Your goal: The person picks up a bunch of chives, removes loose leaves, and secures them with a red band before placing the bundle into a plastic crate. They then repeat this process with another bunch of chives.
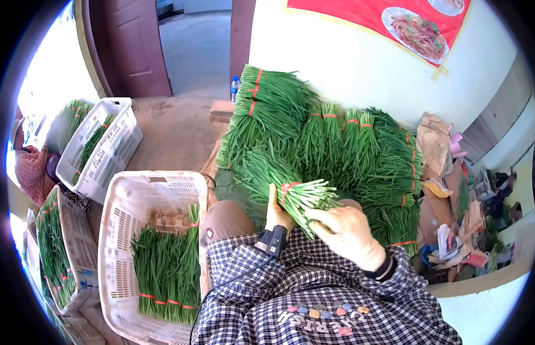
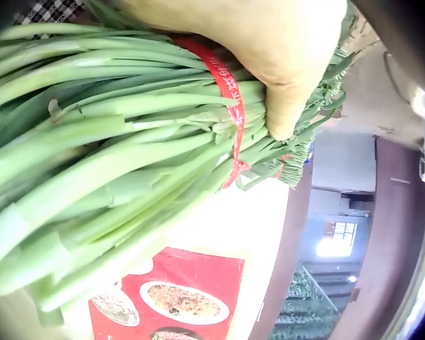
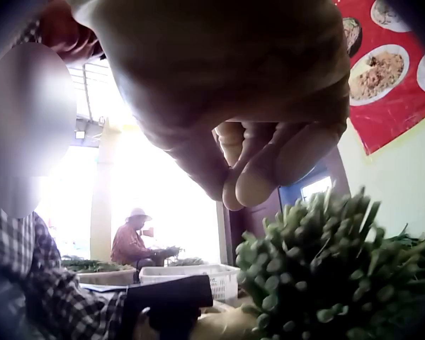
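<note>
A bundle of garlic chives (image 1: 264, 172), bound with a red band (image 2: 228, 88), lies across the person's lap with its pale cut ends to the right. The left hand (image 1: 279, 215) grips it at the band, thumb over the top. In the left wrist view that hand (image 2: 276, 49) wraps the stalks beside the printed band. Close by the cut ends is the right hand (image 1: 353, 233). In the right wrist view its fingers (image 3: 258, 180) curl in to meet the thumb above the stem ends (image 3: 304, 262), with nothing visible between the tips.
A white crate (image 1: 112, 253) with several chive bundles stands at the left knee. More crates (image 1: 121, 144) sit farther left, near another person (image 1: 34, 172). Bundled chives (image 1: 273, 109) are piled ahead against the wall. Paper and bags (image 1: 460, 236) lie to the right.
</note>
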`<action>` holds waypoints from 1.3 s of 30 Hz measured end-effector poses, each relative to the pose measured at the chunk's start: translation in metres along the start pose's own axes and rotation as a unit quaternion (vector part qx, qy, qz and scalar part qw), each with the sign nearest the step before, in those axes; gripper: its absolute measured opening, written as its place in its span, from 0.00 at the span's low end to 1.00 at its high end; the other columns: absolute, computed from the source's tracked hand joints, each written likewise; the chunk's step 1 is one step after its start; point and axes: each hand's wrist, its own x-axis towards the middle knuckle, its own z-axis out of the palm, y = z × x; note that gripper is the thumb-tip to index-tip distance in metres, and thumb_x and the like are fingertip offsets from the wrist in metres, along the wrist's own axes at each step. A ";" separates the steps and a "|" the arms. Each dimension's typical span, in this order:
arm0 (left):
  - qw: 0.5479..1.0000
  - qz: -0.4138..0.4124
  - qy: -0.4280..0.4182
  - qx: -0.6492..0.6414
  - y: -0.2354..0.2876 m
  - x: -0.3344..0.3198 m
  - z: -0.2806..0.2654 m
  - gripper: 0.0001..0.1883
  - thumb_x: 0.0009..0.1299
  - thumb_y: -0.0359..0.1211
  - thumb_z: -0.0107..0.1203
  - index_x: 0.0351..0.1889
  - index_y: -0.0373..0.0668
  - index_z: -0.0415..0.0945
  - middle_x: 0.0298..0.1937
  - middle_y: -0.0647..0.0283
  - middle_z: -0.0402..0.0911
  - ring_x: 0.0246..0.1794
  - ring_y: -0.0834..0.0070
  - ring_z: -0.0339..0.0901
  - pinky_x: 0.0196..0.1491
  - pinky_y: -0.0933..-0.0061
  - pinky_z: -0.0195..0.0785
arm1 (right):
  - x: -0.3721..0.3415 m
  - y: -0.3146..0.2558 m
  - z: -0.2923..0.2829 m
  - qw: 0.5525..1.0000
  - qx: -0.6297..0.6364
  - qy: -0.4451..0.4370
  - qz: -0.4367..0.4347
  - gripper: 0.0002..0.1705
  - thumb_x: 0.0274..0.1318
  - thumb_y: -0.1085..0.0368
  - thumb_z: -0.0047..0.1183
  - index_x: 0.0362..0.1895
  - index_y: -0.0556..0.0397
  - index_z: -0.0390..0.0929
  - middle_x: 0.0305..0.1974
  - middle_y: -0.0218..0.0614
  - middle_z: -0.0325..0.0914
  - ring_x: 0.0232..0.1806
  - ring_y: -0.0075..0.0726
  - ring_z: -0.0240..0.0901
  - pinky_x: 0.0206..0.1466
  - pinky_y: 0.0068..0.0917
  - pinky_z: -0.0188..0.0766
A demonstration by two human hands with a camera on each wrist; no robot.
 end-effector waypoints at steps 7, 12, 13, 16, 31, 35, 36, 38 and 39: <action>0.999 0.010 0.025 -0.031 0.000 -0.002 0.000 0.39 0.75 0.62 0.58 0.68 0.37 0.75 0.72 0.50 0.76 0.72 0.53 0.71 0.79 0.48 0.56 | -0.004 0.012 0.035 0.999 -0.044 0.000 0.012 0.05 0.63 0.61 0.60 0.40 0.44 0.81 0.29 0.36 0.83 0.29 0.45 0.81 0.32 0.42 0.75; 0.999 0.015 0.026 -0.036 0.003 0.004 -0.010 0.38 0.75 0.60 0.59 0.67 0.36 0.75 0.70 0.49 0.78 0.70 0.51 0.73 0.79 0.47 0.57 | -0.008 0.016 0.020 0.986 0.001 -0.128 0.103 0.08 0.63 0.58 0.64 0.41 0.46 0.84 0.34 0.35 0.88 0.35 0.41 0.86 0.39 0.36 0.80; 0.999 0.028 0.030 -0.026 0.003 0.001 -0.005 0.38 0.75 0.60 0.60 0.67 0.36 0.75 0.69 0.48 0.79 0.70 0.50 0.73 0.78 0.46 0.59 | -0.008 0.015 0.011 0.963 0.127 -0.205 0.117 0.10 0.64 0.56 0.65 0.41 0.47 0.85 0.34 0.34 0.88 0.35 0.37 0.86 0.39 0.34 0.81; 0.998 -0.007 -0.001 -0.061 0.012 0.007 -0.014 0.37 0.74 0.59 0.61 0.67 0.36 0.75 0.68 0.47 0.78 0.70 0.49 0.73 0.77 0.44 0.59 | -0.007 0.016 -0.042 0.874 0.279 -0.377 0.131 0.15 0.65 0.52 0.66 0.45 0.48 0.88 0.38 0.32 0.90 0.38 0.32 0.87 0.45 0.29 0.82; 0.997 0.035 -0.036 0.063 0.008 -0.005 0.000 0.37 0.74 0.58 0.63 0.72 0.44 0.70 0.69 0.50 0.78 0.67 0.49 0.76 0.70 0.39 0.70 | -0.006 0.080 -0.073 0.953 0.128 0.175 0.213 0.44 0.71 0.52 0.60 0.82 0.54 0.57 0.80 0.50 0.60 0.80 0.45 0.59 0.82 0.41 0.54; 0.992 0.075 -0.045 0.093 0.001 -0.012 0.021 0.39 0.75 0.63 0.58 0.71 0.43 0.72 0.67 0.52 0.80 0.64 0.54 0.80 0.68 0.44 0.74 | -0.018 0.029 0.036 0.968 0.159 0.051 0.185 0.48 0.76 0.45 0.51 0.85 0.54 0.44 0.82 0.55 0.50 0.85 0.49 0.47 0.84 0.44 0.50; 0.995 -0.025 -0.066 0.070 0.011 -0.035 0.038 0.39 0.76 0.65 0.54 0.69 0.43 0.74 0.64 0.52 0.82 0.61 0.56 0.82 0.66 0.45 0.77 | -0.030 0.015 0.078 0.992 0.077 -0.003 0.095 0.47 0.78 0.48 0.50 0.85 0.55 0.42 0.85 0.53 0.43 0.86 0.49 0.42 0.86 0.44 0.44; 0.991 -0.026 -0.087 0.096 0.025 -0.035 0.029 0.39 0.76 0.67 0.51 0.68 0.43 0.75 0.62 0.52 0.84 0.58 0.57 0.84 0.62 0.47 0.80 | -0.018 0.030 0.046 0.968 0.173 -0.112 0.142 0.49 0.76 0.44 0.50 0.85 0.54 0.41 0.85 0.55 0.43 0.86 0.51 0.41 0.86 0.46 0.44; 0.991 0.002 -0.065 0.117 0.021 -0.035 0.035 0.39 0.76 0.66 0.51 0.68 0.43 0.75 0.62 0.52 0.84 0.56 0.58 0.85 0.60 0.49 0.82 | -0.013 0.036 0.025 0.919 0.263 -0.222 0.192 0.51 0.75 0.41 0.50 0.85 0.54 0.41 0.84 0.57 0.42 0.86 0.52 0.41 0.86 0.47 0.44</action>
